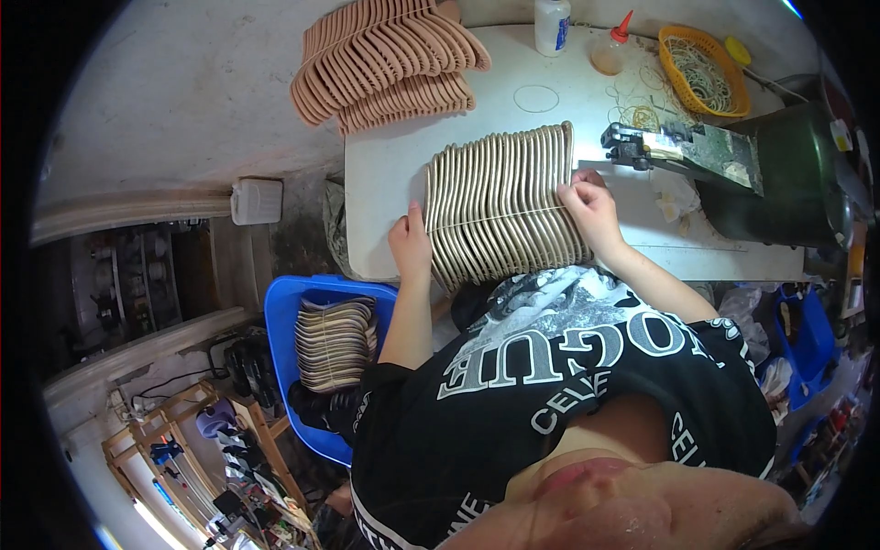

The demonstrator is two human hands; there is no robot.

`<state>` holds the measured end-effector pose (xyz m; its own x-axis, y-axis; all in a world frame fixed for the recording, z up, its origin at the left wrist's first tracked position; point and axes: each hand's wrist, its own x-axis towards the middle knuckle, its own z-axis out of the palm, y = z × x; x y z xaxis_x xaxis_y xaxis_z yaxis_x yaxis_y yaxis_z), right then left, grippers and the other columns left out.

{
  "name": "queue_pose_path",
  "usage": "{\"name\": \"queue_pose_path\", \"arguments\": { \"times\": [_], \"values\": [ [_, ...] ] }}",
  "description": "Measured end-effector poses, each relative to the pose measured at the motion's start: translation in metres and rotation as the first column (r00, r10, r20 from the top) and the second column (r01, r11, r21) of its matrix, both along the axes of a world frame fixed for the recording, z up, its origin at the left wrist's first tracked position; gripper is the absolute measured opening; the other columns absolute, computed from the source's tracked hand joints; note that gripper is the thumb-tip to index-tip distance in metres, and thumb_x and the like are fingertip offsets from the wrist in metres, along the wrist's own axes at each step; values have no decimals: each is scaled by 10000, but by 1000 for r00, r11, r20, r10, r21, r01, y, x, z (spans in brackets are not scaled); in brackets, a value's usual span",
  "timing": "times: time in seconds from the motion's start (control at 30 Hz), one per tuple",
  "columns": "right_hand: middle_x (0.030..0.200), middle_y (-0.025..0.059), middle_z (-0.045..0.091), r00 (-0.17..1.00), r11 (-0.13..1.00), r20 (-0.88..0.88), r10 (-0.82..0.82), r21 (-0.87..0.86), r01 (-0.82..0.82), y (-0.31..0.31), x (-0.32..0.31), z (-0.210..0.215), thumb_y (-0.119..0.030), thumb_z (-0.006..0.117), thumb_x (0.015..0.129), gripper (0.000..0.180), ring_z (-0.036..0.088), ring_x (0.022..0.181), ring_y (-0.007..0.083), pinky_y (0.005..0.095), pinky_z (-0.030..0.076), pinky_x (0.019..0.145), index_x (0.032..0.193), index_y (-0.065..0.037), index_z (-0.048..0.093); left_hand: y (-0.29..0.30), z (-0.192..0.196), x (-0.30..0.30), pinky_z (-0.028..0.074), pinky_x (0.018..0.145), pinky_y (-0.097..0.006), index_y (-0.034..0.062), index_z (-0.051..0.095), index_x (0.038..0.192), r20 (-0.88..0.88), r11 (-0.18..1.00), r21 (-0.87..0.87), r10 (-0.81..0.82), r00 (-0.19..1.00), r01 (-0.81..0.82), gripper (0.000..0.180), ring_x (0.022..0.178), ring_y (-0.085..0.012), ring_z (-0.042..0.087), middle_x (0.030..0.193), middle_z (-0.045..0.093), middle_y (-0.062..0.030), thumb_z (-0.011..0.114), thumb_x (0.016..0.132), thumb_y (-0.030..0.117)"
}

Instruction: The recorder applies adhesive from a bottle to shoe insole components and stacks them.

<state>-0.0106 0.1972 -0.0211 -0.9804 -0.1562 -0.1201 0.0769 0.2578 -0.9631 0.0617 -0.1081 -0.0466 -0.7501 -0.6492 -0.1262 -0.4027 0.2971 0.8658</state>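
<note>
We see one row of beige shoe insoles [500, 206], flat thin pieces standing on edge and packed face to face. The row fans slightly, running from left to right across the near half of the white table. A thin string or band crosses it about midway, pulling the stack tight. Its near ends reach the table's front edge. The left end and the right end are each pressed by a hand.
</note>
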Motion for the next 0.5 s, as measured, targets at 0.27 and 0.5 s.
{"name": "queue_pose_path", "arguments": {
  "times": [0.27, 0.5],
  "values": [
    [949, 92, 613, 995, 996, 43, -84, 21, 83, -6, 10, 2, -278, 712, 801, 388, 581, 951, 150, 293, 467, 822, 1012, 16, 574, -29, -10, 2, 491, 708, -330, -28, 613, 1075, 88, 968, 58, -249, 964, 245, 411, 771, -217, 640, 861, 671, -149, 599, 898, 342],
    [1051, 143, 640, 760, 889, 625, 180, -434, 146, -3, 2, 17, -289, 623, 868, 436, 638, 928, 195, 338, 514, 830, 1140, 44, 551, -2, -13, -1, 481, 746, -283, -47, 571, 1140, -90, 923, 351, -136, 987, 159, 406, 823, -168, 622, 933, 661, -139, 565, 931, 301]
  ]
}}
